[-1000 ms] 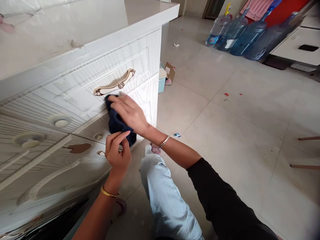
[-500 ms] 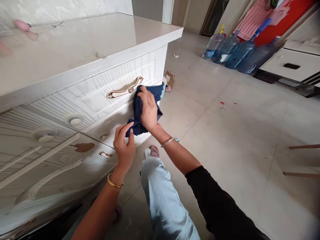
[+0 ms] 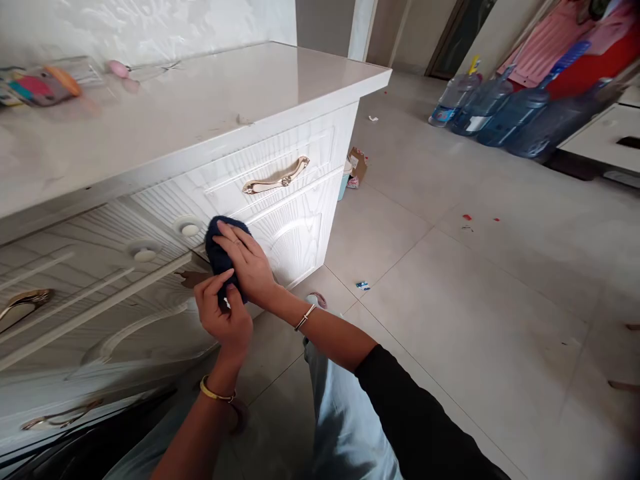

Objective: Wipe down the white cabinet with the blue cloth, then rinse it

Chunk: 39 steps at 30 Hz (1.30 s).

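The dark blue cloth (image 3: 216, 248), which half a second ago was spread below the ornate handle (image 3: 277, 181) near the cabinet's right edge, is now lying bunched farther left, just right of a round knob (image 3: 189, 229), so the rubbing is reaching a different stretch of the white cabinet front (image 3: 295, 237). The right grip (image 3: 249, 261) is pressing it with outstretched fingers, its hidden thumb leaving any clench impossible to tell, while the left grip (image 3: 223, 313) is pinching the near end.
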{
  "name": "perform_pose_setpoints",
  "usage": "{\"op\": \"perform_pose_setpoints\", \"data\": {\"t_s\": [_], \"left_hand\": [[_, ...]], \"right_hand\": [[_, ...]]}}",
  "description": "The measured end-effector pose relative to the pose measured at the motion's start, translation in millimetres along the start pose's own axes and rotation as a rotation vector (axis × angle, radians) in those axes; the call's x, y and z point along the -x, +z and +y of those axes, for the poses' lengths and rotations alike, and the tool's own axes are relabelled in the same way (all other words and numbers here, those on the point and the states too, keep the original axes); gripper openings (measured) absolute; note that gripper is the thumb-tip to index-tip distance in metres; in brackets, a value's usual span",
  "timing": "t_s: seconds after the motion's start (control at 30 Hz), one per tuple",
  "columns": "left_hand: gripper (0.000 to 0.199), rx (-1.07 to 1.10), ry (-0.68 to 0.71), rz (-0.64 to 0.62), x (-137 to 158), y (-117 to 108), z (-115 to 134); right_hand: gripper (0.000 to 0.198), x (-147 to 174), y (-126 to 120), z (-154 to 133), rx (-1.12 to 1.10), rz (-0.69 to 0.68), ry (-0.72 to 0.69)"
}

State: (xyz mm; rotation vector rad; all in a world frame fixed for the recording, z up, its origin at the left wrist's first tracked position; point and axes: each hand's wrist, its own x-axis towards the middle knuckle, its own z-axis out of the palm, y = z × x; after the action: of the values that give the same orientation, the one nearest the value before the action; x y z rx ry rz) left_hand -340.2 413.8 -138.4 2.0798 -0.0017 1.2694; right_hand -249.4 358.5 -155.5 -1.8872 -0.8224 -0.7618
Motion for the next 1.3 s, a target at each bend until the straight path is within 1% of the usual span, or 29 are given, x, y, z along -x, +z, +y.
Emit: {"op": "perform_pose_setpoints", "data": {"t_s": [0.1,0.27,0.4,0.5,0.63,0.7,0.8,0.87,0.93,1.0,1.07,1.1,1.13,1.2,1.3], "left_hand": [[0.022,-0.01,0.044,0.022,-5,-3,1],[0.022,0.017,0.084,0.078,-18,-4,7],[0.026,0.044,0.131,0.111,-23,0,13],[0.026,0.054,0.157,0.096,-25,8,20],[0.028,0.083,0.202,0.04,-25,29,33],[0.03,0.124,0.222,0.005,-24,44,41],[0.033,0.227,0.259,-0.041,-24,69,57],[0.032,0.298,0.28,-0.066,-25,85,68],[0.032,0.353,0.301,-0.094,-27,100,78],[0.033,0.399,0.326,-0.126,-28,113,87],[0.034,0.446,0.341,-0.16,-28,123,93],[0.034,0.468,0.342,-0.175,-28,127,95],[0.035,0.487,0.338,-0.186,-27,129,96],[0.037,0.502,0.325,-0.192,-25,127,95],[0.038,0.461,0.316,-0.189,-20,113,85]], "right_hand": [[0.048,-6,4,-3,-0.057,0.019,0.066],[0.05,-25,5,-15,-0.064,0.016,0.131],[0.046,-41,-4,-20,0.011,0.007,0.116],[0.041,-51,-22,-15,0.085,-0.021,0.06],[0.038,-61,-57,10,0.169,0.021,-0.058],[0.04,-67,-75,24,0.179,0.024,-0.037],[0.042,-75,-100,44,0.205,0.003,0.034],[0.044,-80,-115,61,0.245,0.025,0.057],[0.041,-83,-129,85,0.275,0.1,0.1],[0.036,-85,-143,114,0.26,0.225,0.162],[0.035,-85,-152,139,0.177,0.368,0.213],[0.034,-85,-154,146,0.121,0.418,0.233],[0.034,-84,-154,149,0.07,0.447,0.253],[0.03,-81,-147,138,0.006,0.458,0.287],[0.028,-76,-127,98,0.002,0.402,0.346]]}}
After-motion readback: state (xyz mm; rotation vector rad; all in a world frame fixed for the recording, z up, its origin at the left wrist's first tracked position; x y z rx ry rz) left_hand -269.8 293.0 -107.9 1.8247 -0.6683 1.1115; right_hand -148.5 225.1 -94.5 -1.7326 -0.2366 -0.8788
